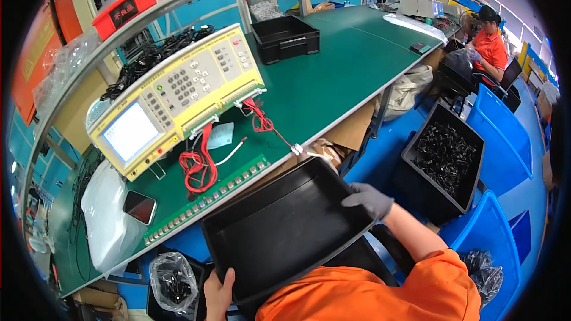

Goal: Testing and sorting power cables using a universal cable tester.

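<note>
A large black plastic bin (291,220) is held between my two hands, tilted in front of my body beside the workbench edge. Nothing lies on its visible inner floor. My left hand (220,292), bare, grips its lower left rim, with the thumb up along the side wall. My right hand (370,200), in a grey glove, is closed over the right rim. The fingers beneath the bin are hidden on both sides.
A yellow cable tester (178,95) with red leads, a phone (140,207) and another black bin (284,38) stand on the green bench (351,53). Right are a bin of black cables (443,154) and blue bins (499,137); a co-worker (491,50) sits beyond.
</note>
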